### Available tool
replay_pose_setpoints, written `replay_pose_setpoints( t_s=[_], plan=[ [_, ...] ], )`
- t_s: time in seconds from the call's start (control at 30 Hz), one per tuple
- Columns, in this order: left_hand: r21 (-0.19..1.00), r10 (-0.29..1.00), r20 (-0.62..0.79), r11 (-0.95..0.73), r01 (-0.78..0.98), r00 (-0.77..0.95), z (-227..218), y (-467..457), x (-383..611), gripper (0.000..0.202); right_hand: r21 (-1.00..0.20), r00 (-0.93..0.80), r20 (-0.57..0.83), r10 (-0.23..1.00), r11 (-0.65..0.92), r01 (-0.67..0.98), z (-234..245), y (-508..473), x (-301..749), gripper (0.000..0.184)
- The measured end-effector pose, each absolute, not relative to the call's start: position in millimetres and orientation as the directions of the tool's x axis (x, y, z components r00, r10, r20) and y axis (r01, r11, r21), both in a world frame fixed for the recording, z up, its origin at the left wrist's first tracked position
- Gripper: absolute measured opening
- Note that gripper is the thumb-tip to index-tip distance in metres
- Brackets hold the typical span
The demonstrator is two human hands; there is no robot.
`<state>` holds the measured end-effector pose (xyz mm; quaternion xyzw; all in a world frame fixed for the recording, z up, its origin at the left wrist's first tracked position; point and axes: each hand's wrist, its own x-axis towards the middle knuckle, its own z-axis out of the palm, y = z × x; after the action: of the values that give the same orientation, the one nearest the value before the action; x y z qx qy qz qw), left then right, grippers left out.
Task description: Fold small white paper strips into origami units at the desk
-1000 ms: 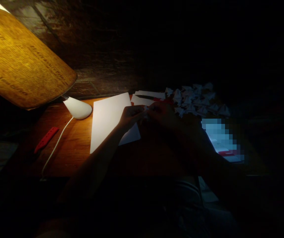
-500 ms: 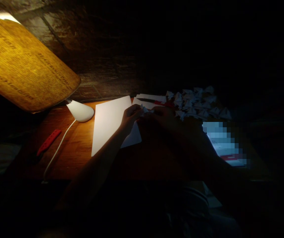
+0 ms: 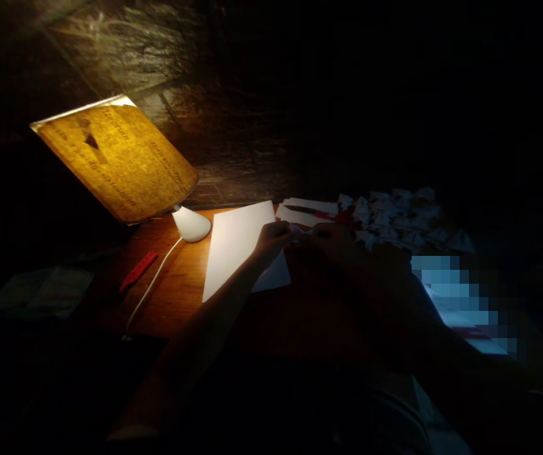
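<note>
Head view: the left hand (image 3: 274,237) pinches a small paper piece (image 3: 300,231) with closed fingertips, above the right edge of the white sheet (image 3: 236,243) on the table (image 3: 172,297). The right hand (image 3: 335,239) meets it from shadow; its grip is too dark to tell. With only 1 lamp (image 3: 190,224) lighting the spot, a crease could go crooked, or the piece slip unseen among the folded pile (image 3: 404,218) far right
</note>
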<state>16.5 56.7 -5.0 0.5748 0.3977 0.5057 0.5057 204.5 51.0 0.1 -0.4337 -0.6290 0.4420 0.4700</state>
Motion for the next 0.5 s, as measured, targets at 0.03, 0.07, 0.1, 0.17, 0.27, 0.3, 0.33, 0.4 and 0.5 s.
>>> replay_pose_setpoints(
  t_s=[0.03, 0.07, 0.1, 0.17, 0.27, 0.3, 0.33, 0.4, 0.5],
  plan=[
    [0.983, 0.967, 0.18, -0.173, -0.056, 0.183, -5.5, 56.9, 16.1, 0.051, -0.962, -0.177, 0.208, 0.962, 0.234, 0.138, 1.5, 49.9, 204.0, 0.054],
    [0.983, 0.966, 0.183, -0.175, -0.056, 0.182, -5.9, 56.9, 15.7, 0.051, -0.96, -0.183, 0.213, 0.96, 0.241, 0.143, 2.9, 48.9, 203.4, 0.054],
    [0.981, 0.967, 0.191, -0.183, -0.06, 0.17, -5.9, 56.7, 15.3, 0.052, -0.957, -0.188, 0.223, 0.957, 0.252, 0.146, 4.2, 47.9, 203.0, 0.055],
    [0.979, 0.965, 0.199, -0.187, -0.079, 0.171, -5.4, 55.6, 15.2, 0.053, -0.955, -0.198, 0.225, 0.954, 0.256, 0.147, 6.3, 46.2, 202.2, 0.054],
    [0.978, 0.966, 0.201, -0.189, -0.087, 0.162, -4.9, 52.7, 17.2, 0.052, -0.95, -0.177, 0.227, 0.958, 0.258, 0.174, 8.7, 44.2, 201.6, 0.05],
    [0.98, 0.969, 0.191, -0.178, -0.094, 0.156, -5.4, 51.9, 18.4, 0.052, -0.948, -0.179, 0.234, 0.956, 0.265, 0.174, 9.4, 43.4, 201.6, 0.048],
    [0.98, 0.97, 0.182, -0.167, -0.108, 0.158, -6.3, 51.1, 19.7, 0.053, -0.948, -0.182, 0.241, 0.953, 0.272, 0.168, 10.0, 42.7, 201.7, 0.046],
    [0.979, 0.969, 0.173, -0.15, -0.139, 0.174, -9.0, 50.3, 22.4, 0.055, -0.95, -0.201, 0.244, 0.949, 0.276, 0.148, 10.8, 41.6, 202.5, 0.044],
    [0.977, 0.974, 0.149, -0.118, -0.176, 0.173, -11.7, 49.8, 25.2, 0.055, -0.953, -0.258, 0.217, 0.941, 0.262, 0.153, 9.4, 42.7, 205.0, 0.045]
  ],
)
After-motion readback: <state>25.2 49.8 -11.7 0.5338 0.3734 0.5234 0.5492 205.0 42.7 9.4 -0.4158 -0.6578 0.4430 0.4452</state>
